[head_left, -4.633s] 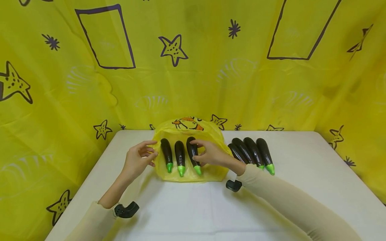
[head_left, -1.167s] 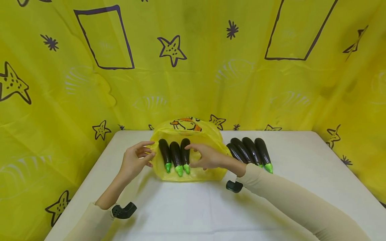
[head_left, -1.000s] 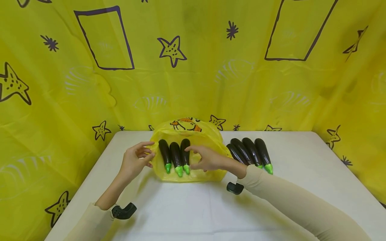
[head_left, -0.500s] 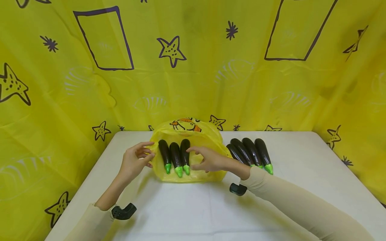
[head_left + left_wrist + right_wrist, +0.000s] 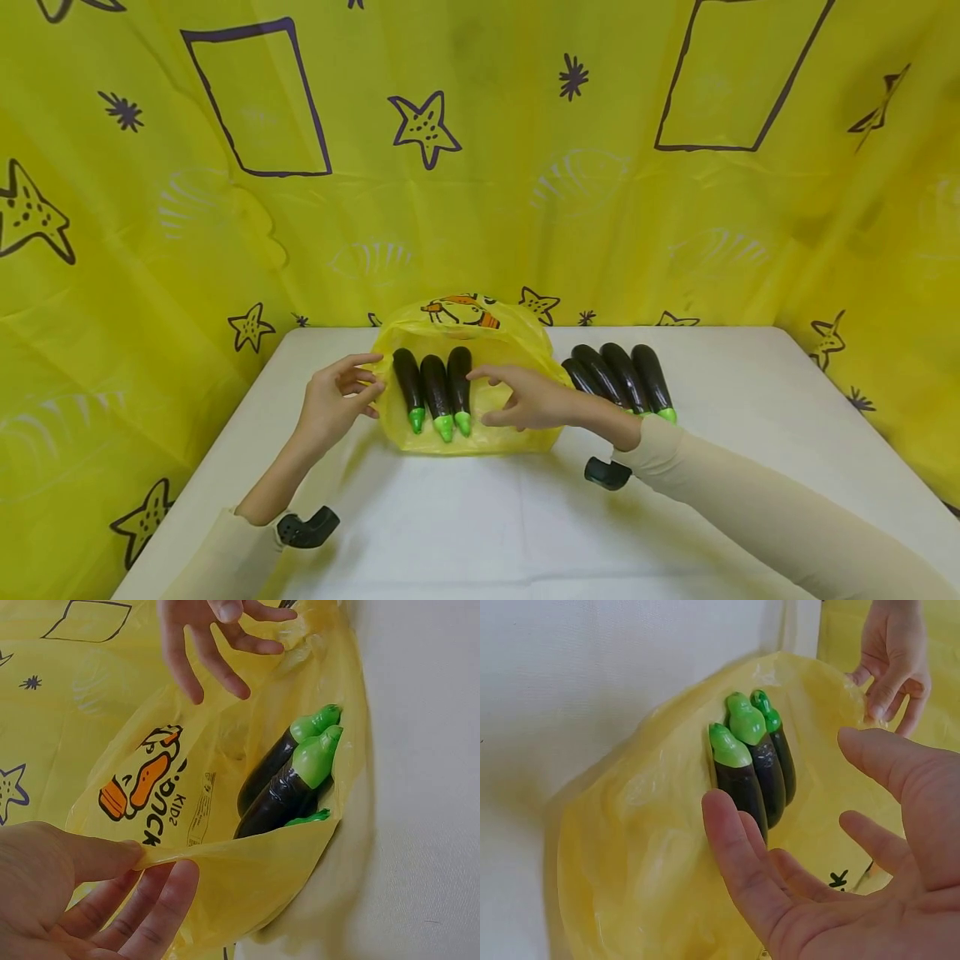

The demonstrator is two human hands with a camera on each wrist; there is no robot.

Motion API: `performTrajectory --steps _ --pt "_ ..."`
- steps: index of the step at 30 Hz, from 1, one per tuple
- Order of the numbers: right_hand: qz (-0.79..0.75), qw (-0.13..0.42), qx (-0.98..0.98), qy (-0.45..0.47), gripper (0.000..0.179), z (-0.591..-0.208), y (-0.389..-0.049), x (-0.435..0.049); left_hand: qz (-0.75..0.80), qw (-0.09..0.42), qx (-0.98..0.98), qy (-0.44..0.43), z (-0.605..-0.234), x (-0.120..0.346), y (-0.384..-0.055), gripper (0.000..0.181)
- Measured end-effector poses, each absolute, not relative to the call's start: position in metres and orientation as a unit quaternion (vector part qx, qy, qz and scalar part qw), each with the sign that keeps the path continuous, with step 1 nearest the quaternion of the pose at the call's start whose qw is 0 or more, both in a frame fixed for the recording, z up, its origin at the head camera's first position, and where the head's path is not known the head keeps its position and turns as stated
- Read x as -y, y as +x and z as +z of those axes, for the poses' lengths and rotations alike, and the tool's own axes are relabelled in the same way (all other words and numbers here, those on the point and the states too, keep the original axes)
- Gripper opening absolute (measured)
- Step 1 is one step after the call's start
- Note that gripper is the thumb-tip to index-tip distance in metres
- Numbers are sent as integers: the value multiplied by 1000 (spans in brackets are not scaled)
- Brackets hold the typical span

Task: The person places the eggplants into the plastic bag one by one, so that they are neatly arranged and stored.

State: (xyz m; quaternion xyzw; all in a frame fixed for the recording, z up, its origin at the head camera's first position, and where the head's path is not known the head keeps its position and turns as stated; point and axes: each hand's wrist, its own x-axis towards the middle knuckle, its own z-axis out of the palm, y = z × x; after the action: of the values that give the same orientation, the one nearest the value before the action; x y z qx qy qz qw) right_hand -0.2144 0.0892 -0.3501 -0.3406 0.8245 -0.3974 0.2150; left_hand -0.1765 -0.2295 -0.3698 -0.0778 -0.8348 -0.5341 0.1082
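A yellow plastic bag [image 5: 517, 437] lies on the white table with its mouth toward me. Inside it, three dark eggplants with green stem ends lie side by side; the rightmost eggplant [image 5: 460, 379] is closest to my right hand. My left hand [image 5: 333, 404] pinches the left edge of the bag's mouth between thumb and fingers, as the left wrist view shows. In the mouth of the bag, my right hand [image 5: 536, 398] has its fingers spread and holds nothing. In the right wrist view the eggplants [image 5: 739, 784] show beyond its fingers.
Several more eggplants [image 5: 618, 375] lie in a row on the table [image 5: 465, 525], just right of the bag and partly behind my right forearm. A yellow curtain [image 5: 495, 225] with starfish drawings hangs behind the table and along both sides.
My right hand has let go of the third eggplant, which now lies farther left against the other two. It has since drawn back to the right. My left hand keeps its hold on the bag.
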Motion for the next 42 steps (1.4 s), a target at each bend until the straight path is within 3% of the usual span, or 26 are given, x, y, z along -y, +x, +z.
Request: performTrajectory --steps 16,28,42 --pt "-342 130 -845 -389 65 -323 -206 -124 -535 106 835 -73 -370 229 -176 42" --pt "-346 11 -846 -406 59 -321 -220 -167 -529 106 839 -66 -370 229 -176 42" --pt "-319 -9 -884 -342 59 -316 -236 -216 -530 104 839 -65 -370 228 -176 42"
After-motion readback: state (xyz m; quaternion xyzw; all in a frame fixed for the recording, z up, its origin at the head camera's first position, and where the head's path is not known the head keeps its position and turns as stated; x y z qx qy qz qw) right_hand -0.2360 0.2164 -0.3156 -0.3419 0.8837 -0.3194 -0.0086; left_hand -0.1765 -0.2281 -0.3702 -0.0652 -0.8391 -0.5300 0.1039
